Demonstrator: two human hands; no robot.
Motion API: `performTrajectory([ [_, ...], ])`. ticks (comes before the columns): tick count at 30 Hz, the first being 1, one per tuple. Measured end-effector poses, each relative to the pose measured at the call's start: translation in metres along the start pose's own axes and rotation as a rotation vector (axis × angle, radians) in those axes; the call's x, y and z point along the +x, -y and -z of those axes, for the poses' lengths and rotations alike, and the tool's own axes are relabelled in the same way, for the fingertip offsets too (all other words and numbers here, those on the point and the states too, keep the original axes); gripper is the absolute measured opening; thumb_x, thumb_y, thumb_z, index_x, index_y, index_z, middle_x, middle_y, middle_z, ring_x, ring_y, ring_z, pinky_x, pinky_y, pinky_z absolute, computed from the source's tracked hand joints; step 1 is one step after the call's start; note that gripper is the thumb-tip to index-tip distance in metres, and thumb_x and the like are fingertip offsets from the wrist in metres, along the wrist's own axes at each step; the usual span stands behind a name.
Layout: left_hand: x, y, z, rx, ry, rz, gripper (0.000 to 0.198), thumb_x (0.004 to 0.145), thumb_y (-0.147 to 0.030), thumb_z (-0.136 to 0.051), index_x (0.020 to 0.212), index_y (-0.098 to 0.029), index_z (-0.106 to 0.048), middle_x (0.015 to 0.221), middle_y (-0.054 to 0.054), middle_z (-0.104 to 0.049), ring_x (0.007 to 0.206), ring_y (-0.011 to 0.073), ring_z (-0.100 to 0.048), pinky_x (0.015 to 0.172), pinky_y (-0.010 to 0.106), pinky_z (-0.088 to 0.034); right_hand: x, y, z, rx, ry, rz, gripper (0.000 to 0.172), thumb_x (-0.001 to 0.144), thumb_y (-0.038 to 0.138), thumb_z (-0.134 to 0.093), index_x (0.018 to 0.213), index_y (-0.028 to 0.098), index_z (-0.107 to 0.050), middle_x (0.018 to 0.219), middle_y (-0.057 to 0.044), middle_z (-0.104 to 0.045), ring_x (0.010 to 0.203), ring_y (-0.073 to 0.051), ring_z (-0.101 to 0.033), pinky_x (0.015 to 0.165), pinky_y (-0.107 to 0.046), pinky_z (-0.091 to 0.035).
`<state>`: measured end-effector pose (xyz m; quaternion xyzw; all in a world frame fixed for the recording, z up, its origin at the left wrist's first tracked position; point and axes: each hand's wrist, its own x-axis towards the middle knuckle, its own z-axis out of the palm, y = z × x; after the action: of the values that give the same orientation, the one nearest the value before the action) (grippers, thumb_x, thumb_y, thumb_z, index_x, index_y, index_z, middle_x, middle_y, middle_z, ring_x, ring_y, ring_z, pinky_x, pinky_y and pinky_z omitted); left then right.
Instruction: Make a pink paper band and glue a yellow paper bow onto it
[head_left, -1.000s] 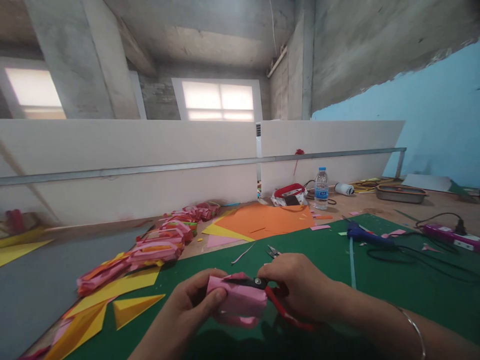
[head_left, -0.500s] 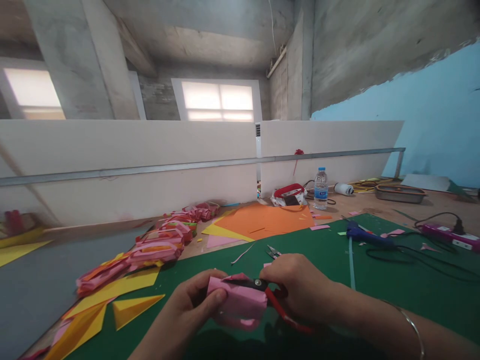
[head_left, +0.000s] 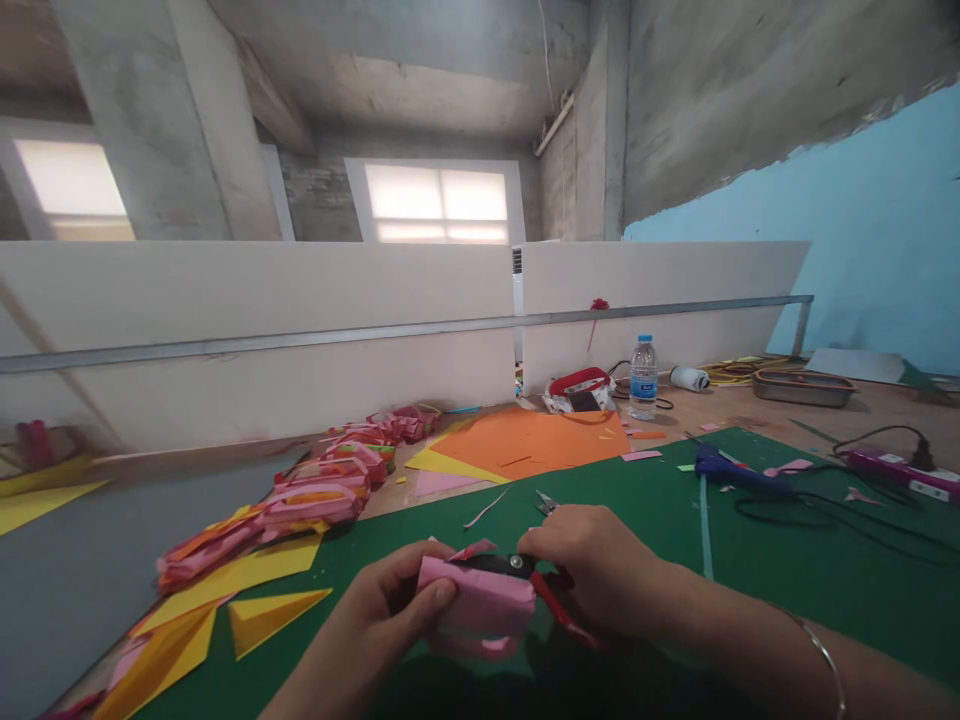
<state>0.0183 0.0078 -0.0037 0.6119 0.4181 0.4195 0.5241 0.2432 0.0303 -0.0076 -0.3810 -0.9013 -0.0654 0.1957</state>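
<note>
My left hand (head_left: 394,600) pinches a folded pink paper piece (head_left: 484,600) between thumb and fingers, low in the middle of the view. A pink paper loop hangs at its underside. My right hand (head_left: 600,565) is closed around the red handles of a pair of scissors (head_left: 551,605). Their dark blades lie along the paper's upper edge, where a narrow pink flap stands up. The blade tips are hidden behind the paper and my left fingers. Just beyond my right hand, the metal tip of another tool (head_left: 546,502) shows on the green mat (head_left: 637,510).
A row of pink paper bundles (head_left: 322,490) and yellow paper sheets (head_left: 277,620) lies at left. Orange paper (head_left: 525,440) and a water bottle (head_left: 643,378) are behind the mat. A blue glue gun (head_left: 739,472), its cord and a purple power strip (head_left: 904,470) lie at right.
The scissors' handles have drawn closer together, the lower red one rising. The narrow flap at the paper's top edge stands farther out. My left hand has barely moved.
</note>
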Motion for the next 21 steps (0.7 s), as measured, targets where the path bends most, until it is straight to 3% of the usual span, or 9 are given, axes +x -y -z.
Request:
performTrajectory([
  [4,0.000,0.001,0.002,0.003,0.031,0.007,0.028,0.069,-0.043,-0.066,0.083,-0.018,-0.063,0.076,0.000,-0.064,0.068,0.0167,-0.060,0.059,0.026,-0.051,0.001,0.000,-0.002,0.042,-0.017,-0.004,0.025,0.069,0.009,-0.050,0.088,0.021,-0.062,0.075,-0.003,-0.064,0.069,-0.016,-0.053,0.057,-0.025,-0.028],
  [10,0.001,0.001,0.002,0.068,0.149,-0.016,0.026,0.073,-0.041,-0.063,0.083,-0.016,-0.064,0.078,0.002,-0.062,0.071,0.0151,-0.057,0.060,0.021,-0.045,0.000,0.002,-0.004,0.083,-0.007,0.034,0.023,0.069,0.007,-0.048,0.082,0.021,-0.061,0.071,0.000,-0.064,0.062,-0.013,-0.050,0.056,-0.024,-0.028],
  [21,0.000,0.002,0.001,-0.017,0.140,-0.012,0.023,0.072,-0.038,-0.065,0.082,-0.017,-0.064,0.076,0.000,-0.060,0.069,0.0146,-0.057,0.060,0.022,-0.047,-0.002,0.005,-0.012,0.076,-0.101,0.050,0.013,0.069,0.010,-0.048,0.069,0.019,-0.057,0.063,0.000,-0.060,0.056,-0.011,-0.044,0.053,-0.024,-0.024],
])
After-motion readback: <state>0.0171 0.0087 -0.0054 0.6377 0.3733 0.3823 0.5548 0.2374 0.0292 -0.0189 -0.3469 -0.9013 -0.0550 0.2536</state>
